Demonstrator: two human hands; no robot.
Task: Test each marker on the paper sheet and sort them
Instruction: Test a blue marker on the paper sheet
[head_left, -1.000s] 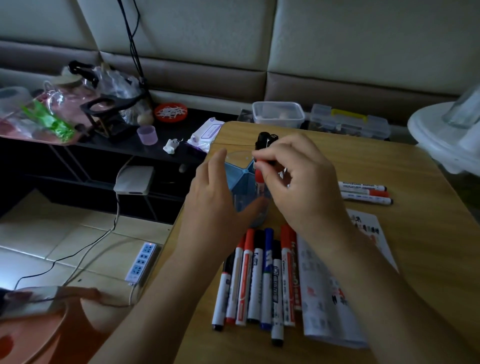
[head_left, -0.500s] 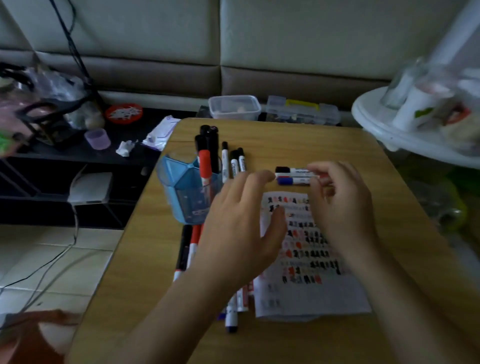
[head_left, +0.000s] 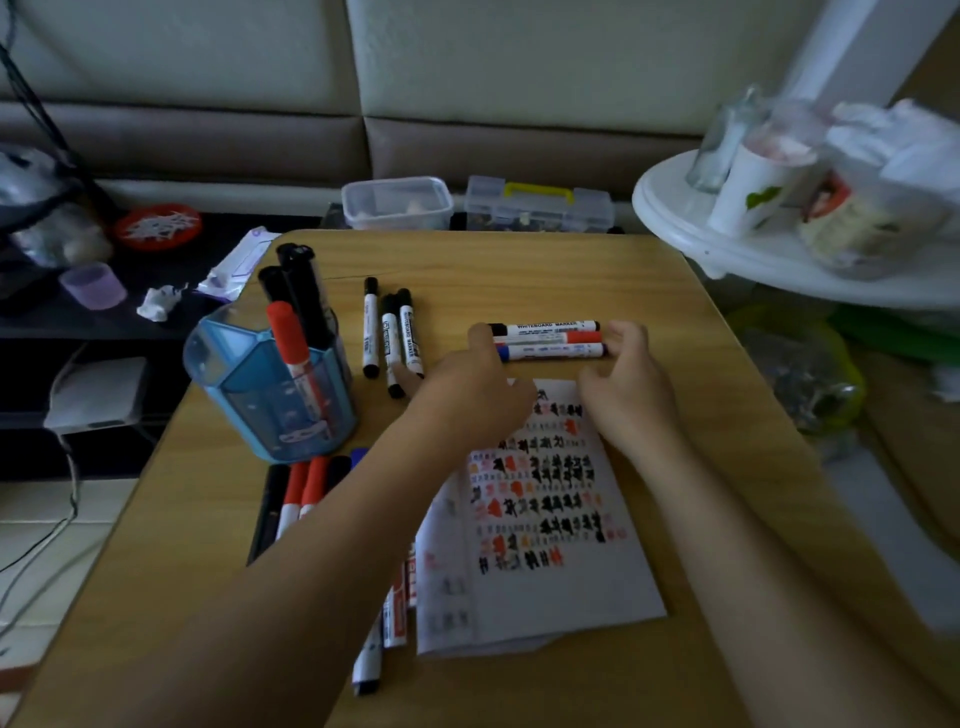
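I see three whiteboard markers (head_left: 543, 339) lying side by side on the tabletop (head_left: 519, 270), just past the top edge of the paper sheet (head_left: 545, 587). One has a black cap, one is red and one is blue. The left hand (head_left: 467, 387) reaches out with its fingers (head_left: 480, 335) loose and straight, and they touch the left ends of these markers without holding them. The right hand (head_left: 626, 384) is at the other ends. Its fingers (head_left: 628, 338) bend a little there, and I cannot tell if they grip a marker or only touch. The paper sheet lies flat under both wrists and has rows of black and red marks on it. To the left of the three markers, three black-capped markers (head_left: 389, 338) lie close together, pointing away from me. Further left stands a blue pen pot (head_left: 260, 395) with a red marker (head_left: 288, 338) and some black markers (head_left: 304, 291) standing in it. More markers (head_left: 304, 493) lie in a row near me, partly hidden under the left arm. Behind the tabletop sit two clear plastic boxes (head_left: 397, 202).
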